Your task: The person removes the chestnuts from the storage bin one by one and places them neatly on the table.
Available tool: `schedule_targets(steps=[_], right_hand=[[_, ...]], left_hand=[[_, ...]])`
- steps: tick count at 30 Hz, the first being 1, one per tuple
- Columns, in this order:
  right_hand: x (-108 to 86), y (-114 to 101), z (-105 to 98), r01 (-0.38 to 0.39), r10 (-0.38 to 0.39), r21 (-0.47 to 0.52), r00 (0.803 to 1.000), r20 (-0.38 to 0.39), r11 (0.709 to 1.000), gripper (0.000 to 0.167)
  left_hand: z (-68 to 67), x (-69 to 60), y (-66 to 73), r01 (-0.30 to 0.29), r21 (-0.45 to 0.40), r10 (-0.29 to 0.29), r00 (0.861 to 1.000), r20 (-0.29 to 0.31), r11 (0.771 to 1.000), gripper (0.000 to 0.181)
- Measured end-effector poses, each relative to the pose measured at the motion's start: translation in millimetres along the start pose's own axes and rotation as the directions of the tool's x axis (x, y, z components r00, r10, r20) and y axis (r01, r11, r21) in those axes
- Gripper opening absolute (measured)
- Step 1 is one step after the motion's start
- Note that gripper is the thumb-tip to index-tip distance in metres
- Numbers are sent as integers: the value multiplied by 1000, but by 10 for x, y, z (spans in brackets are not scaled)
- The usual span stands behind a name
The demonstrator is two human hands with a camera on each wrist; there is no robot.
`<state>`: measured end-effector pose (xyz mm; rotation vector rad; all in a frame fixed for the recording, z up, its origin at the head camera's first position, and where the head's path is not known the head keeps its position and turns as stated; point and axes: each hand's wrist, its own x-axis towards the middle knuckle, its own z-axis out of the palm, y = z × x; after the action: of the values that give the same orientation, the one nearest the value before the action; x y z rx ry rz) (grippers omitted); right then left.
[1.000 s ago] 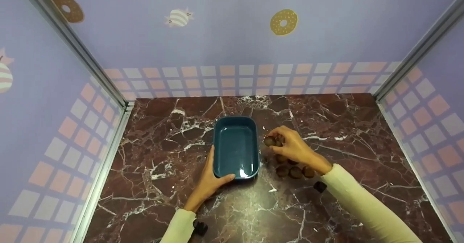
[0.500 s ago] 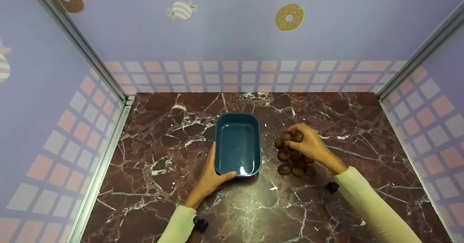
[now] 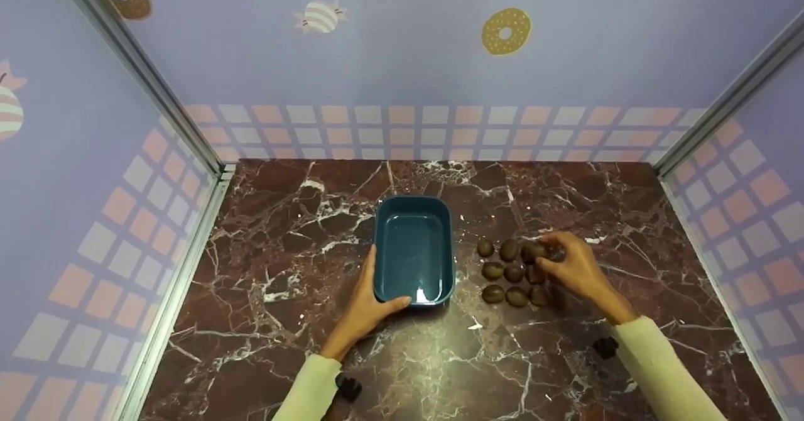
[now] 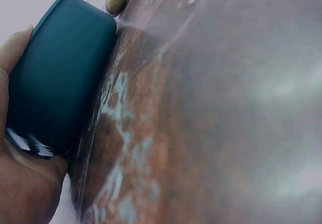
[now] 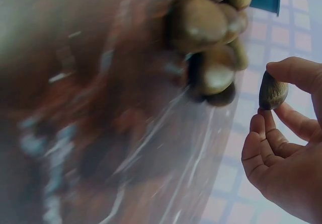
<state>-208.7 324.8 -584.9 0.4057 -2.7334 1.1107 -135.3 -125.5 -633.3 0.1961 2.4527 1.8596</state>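
Observation:
My left hand (image 3: 364, 305) grips the near left corner of a deep teal baking dish (image 3: 413, 245), thumb on the near rim and fingers along the left side. In the left wrist view the outer wall of the dish (image 4: 63, 73) fills the upper left. To the right of it, my right hand (image 3: 575, 270) pinches a dark brown chestnut (image 5: 273, 90) between thumb and fingertips, at the right end of the farthest row. Several chestnuts (image 3: 514, 273) lie in three short rows on the marbled tabletop. Part of the right column is shaded by my hand.
A purple wall (image 3: 402, 63) with a checked border stands behind the dark red marbled tabletop (image 3: 282, 245). Metal rails (image 3: 144, 94) run up the corners and along the left side.
My right hand has moved right, away from the dish's side, along the far row; two chestnuts now lie there, free of its fingers. My left hand stays on the dish.

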Motion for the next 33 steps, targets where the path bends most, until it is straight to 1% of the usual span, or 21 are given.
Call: schedule_targets(steps=[5,11,16,20,22,24,27,29,31,33], right_hand=[[-165,111,-70,-28,27,-42,1000,-9,999,40],[-316,186,-106,-39,40,-73,999,12,997,40],[-419,240,-106,-51,53,-92,998,25,994,40],[-496,278,-70,-66,70,-100,997,37,993,38],[-514,291,-59,-70,76,-104,996,48,992,37],[-516,294,-58,-66,73,-110,996,61,992,37],[-500,272,-55,-43,53,-119,995,90,992,35],[-480,245,-82,-31,43,-118,994,101,993,34],[-456,208,-130,-26,38,-113,994,103,993,33],[-428,166,-195,-23,32,-112,996,84,993,34]], left_hand=[[-17,5,-10,-11,0,11,1000,2,1000,134],[-23,-20,-18,-15,3,15,1000,-7,1000,135],[-13,-25,-17,-13,1,13,1000,-13,1000,134],[-8,-18,-7,-10,2,10,1000,-1,1000,135],[-1,-5,-5,-18,11,18,1000,9,1000,137],[-3,10,-1,-42,23,42,999,17,999,141],[-62,2,4,-83,49,82,996,19,995,144],[-131,-3,21,-105,69,104,994,12,992,142],[-221,-7,46,-103,102,103,995,10,989,135],[-329,5,87,-96,145,94,995,16,985,127]])
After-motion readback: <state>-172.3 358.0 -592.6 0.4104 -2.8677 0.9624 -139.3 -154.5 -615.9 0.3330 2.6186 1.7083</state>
